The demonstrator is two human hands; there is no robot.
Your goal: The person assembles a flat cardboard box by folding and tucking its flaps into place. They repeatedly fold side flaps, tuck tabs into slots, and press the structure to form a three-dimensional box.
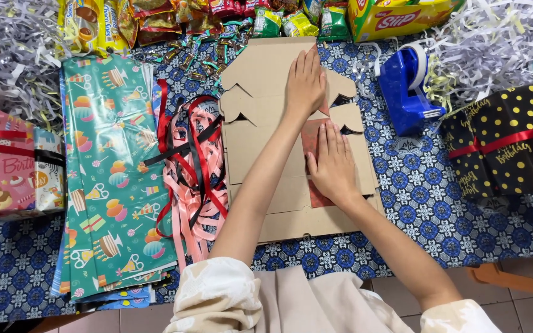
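Note:
A flat, unfolded brown cardboard box [260, 80] lies in the middle of the blue patterned cloth [414, 197]. My left hand [305, 83] rests palm-down on its upper flaps, fingers together. My right hand [333, 163] presses flat on a red patterned piece [311, 137] lying on the cardboard's lower right part. Neither hand grips anything.
A stack of green party-print wrapping paper [109, 179] lies at left, beside a tangle of red, pink and black ribbons [192, 166]. A blue tape dispenser [405, 89] and a black gold-dotted gift box [507, 139] sit at right. Snack packets and shredded paper [7, 55] line the far edge.

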